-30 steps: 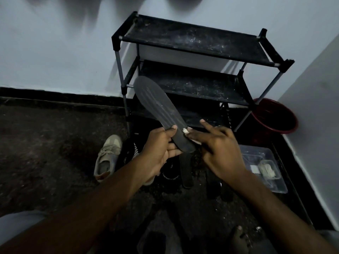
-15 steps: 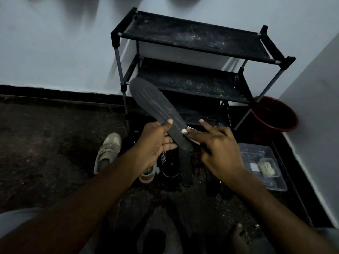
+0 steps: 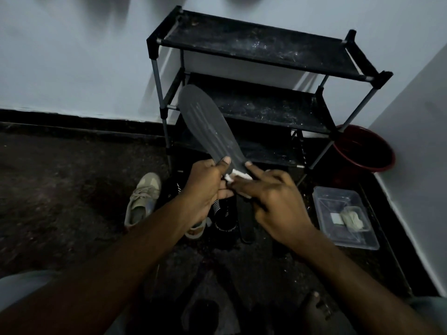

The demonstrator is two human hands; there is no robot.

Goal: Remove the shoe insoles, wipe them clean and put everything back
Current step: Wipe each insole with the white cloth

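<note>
- Dark grey flat foam insole (image 3: 208, 126) is held up in the air in front of the black metal-and-fabric shoe rack (image 3: 254, 44); its toe end points up and away, its heel end sits between the two hands.
- The left hand (image 3: 205, 187) grips the insole near the heel, thumb on the upper face and fingers curled beneath.
- The right hand (image 3: 275, 201) holds a small white folded wipe (image 3: 238, 176) against the heel end, fingers bent over it and the forefinger stretched along the edge; its thumb is hidden.
- On the floor below lie a second dark insole (image 3: 246, 221), a black shoe (image 3: 225, 218) and a beige lace-up sneaker (image 3: 142, 197); a clear plastic tub (image 3: 346, 218) and a red round bucket (image 3: 362, 151) stand to the right.
- Step in hand, as I judge it: wiping; refitting is not yet done.
- Risks: the wipe is small and sits at the very edge, so a hard stroke could drag it off the heel; the long unsupported toe end may flex under pressure, leaving that part poorly cleaned; the left grip covers some surface, so that patch may be missed unless the hold shifts; a dropped insole would land on the gritty floor and pick up dirt.
</note>
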